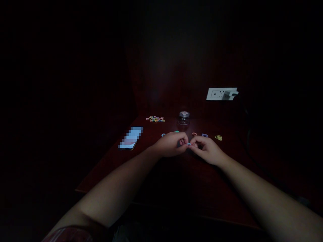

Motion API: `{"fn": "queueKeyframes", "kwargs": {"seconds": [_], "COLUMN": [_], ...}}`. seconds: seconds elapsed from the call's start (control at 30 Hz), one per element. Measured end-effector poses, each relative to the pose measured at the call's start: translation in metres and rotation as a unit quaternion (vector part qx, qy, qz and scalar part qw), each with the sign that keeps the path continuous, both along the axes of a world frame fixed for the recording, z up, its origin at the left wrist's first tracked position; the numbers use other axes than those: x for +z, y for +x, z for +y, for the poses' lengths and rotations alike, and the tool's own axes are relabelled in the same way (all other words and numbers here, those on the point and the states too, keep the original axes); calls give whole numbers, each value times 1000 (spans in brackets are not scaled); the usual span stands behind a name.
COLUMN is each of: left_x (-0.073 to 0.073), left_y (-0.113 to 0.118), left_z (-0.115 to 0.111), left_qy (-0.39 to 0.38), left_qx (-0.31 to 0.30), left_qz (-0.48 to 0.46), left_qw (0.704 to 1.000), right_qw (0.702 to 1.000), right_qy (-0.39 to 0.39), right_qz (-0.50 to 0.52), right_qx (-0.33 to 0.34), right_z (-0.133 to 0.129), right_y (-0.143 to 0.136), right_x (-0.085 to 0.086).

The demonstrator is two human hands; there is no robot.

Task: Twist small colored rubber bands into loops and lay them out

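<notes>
Ring [189, 144], small and pale blue, is pinched by left hand [171, 144] and right hand [211, 151]; clear round jar [183, 119] stands far.

A small, pale blue ring [189, 144] is pinched between the left hand [172, 144] and the right hand [210, 150], which partly cover it. Whether it touches the dark red tabletop [202, 191] cannot be told.
</notes>
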State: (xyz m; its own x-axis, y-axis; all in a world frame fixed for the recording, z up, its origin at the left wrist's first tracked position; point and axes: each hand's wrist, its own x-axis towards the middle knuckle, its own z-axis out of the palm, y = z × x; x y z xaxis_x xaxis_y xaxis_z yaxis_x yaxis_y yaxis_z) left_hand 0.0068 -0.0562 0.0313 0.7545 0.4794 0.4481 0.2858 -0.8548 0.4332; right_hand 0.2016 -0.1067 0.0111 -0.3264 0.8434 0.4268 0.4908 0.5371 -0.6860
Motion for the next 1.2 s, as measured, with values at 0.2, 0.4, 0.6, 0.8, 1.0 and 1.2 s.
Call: {"fn": "queueKeyframes", "kwargs": {"seconds": [0.2, 0.4, 0.6, 0.8, 1.0, 1.2], "left_x": [2, 4, 4, 2, 2, 5], "left_y": [1, 1, 1, 1, 1, 1], "left_z": [-1, -3, -4, -2, -1, -3], "left_qy": [-9, -16, -45, -36, -28, -29], "left_qx": [15, 9, -41, -31, -12, 20], "left_qz": [2, 7, 7, 4, -5, 4], "left_qw": [1000, 1000, 998, 999, 1000, 999], "right_qw": [1000, 1000, 1000, 1000, 1000, 1000], "right_qy": [-24, -12, 9, -1, -5, -1], "right_qz": [9, 6, 2, -5, -4, -12], "right_qx": [17, 12, 3, -6, -2, 9], "right_z": [0, -1, 0, -1, -3, -4], "right_y": [-1, 0, 0, -1, -1, -3], "right_x": [-1, 1, 2, 1, 3, 6]}}
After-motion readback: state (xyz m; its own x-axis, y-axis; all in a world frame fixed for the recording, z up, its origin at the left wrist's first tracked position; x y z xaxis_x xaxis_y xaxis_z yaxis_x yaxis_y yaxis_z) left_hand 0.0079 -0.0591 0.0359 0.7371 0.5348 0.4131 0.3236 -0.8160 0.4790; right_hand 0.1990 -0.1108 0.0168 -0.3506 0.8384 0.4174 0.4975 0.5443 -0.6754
